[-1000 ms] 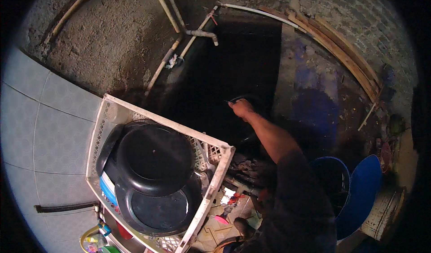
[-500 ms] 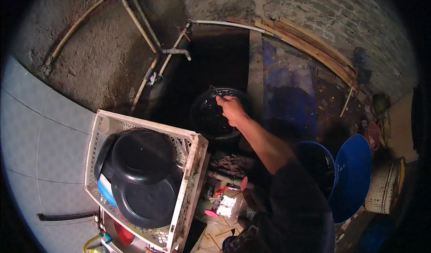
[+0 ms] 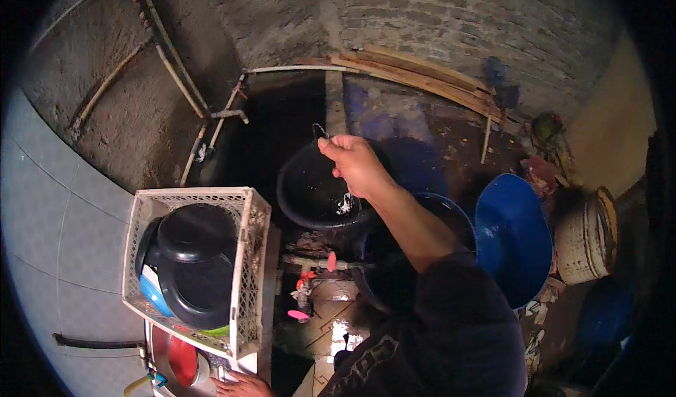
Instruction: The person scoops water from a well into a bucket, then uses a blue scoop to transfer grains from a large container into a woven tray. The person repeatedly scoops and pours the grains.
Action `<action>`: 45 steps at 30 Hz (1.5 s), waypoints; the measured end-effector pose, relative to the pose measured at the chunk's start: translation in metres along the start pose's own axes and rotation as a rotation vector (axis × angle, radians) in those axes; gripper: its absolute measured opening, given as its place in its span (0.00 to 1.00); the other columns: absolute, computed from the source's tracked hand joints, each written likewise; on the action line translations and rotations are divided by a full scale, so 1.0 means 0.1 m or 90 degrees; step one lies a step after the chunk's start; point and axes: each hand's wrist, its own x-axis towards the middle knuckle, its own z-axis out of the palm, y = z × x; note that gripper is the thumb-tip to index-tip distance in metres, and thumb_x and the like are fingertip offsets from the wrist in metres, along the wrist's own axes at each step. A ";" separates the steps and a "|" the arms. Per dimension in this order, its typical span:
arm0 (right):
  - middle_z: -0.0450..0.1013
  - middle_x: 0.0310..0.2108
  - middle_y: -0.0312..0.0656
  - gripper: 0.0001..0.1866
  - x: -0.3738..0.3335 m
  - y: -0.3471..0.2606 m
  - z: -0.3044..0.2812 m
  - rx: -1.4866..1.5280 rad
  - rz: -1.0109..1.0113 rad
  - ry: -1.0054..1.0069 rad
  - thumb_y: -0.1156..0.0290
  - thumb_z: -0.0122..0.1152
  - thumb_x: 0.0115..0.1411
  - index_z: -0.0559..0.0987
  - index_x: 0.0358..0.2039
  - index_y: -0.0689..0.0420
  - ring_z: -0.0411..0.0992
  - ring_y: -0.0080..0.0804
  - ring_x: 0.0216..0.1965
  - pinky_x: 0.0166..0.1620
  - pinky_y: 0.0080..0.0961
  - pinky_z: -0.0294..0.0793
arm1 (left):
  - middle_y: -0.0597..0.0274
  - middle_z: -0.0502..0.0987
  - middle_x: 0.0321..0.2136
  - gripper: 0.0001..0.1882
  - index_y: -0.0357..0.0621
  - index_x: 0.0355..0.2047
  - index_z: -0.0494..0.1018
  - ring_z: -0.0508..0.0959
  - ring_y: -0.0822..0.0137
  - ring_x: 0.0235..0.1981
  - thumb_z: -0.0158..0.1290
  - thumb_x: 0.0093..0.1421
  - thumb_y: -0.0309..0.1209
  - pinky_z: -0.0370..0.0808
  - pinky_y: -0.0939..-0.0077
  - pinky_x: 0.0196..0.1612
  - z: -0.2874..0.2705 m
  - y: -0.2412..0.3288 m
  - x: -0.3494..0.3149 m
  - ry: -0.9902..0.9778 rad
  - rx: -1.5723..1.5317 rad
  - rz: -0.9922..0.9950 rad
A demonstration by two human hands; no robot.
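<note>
right hand [image 3: 352, 161]: is clamping thin handle [image 3: 317, 125] | black bucket [image 3: 299, 193]: is sitting at its 8 o'clock | left hand [image 3: 243, 385]: is resting at 7 o'clock, can't tell grip | tip: keeping wrist steady, bucket level

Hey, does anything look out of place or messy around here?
Yes, pale scraps lie scattered on the ground near the blue container, like loose debris. The floor tiles shine, perhaps wet, though it may be glare. I see no clear damage to the black bucket by the right hand.
</note>
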 end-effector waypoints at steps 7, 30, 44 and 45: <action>0.65 0.25 0.30 0.14 -1.26 -0.33 -0.70 0.000 -0.019 0.025 0.58 0.55 0.59 0.73 0.25 0.56 0.58 0.15 0.22 0.24 0.16 0.60 | 0.60 0.56 0.59 0.32 0.54 0.61 0.51 0.52 0.54 0.62 0.29 0.63 0.56 0.49 0.29 0.52 0.30 -0.06 -0.05 -0.091 -0.240 -0.147; 0.63 0.21 0.27 0.12 -3.94 -0.39 -2.70 -0.031 0.038 0.048 0.60 0.53 0.60 0.74 0.29 0.56 0.60 0.15 0.21 0.24 0.15 0.59 | 0.62 0.70 0.23 0.18 0.41 0.38 0.65 0.73 0.67 0.24 0.41 0.63 0.45 0.69 0.75 0.28 -3.45 1.09 -1.63 -1.200 -1.366 0.289; 0.66 0.18 0.46 0.20 -4.24 0.05 -4.28 -0.346 -0.280 0.338 0.56 0.49 0.60 0.72 0.24 0.61 0.66 0.34 0.22 0.29 0.33 0.62 | 0.70 0.67 0.19 0.13 0.51 0.26 0.61 0.67 0.75 0.15 0.57 0.52 0.23 0.62 0.82 0.17 -4.97 2.18 -2.45 -1.341 -1.278 0.393; 0.66 0.18 0.47 0.20 -4.26 0.12 -4.36 -0.355 -0.287 0.361 0.55 0.49 0.60 0.73 0.24 0.61 0.67 0.36 0.23 0.29 0.33 0.63 | 0.70 0.67 0.19 0.14 0.51 0.26 0.61 0.67 0.75 0.15 0.57 0.52 0.23 0.62 0.82 0.16 -5.06 2.21 -2.52 -1.327 -1.262 0.421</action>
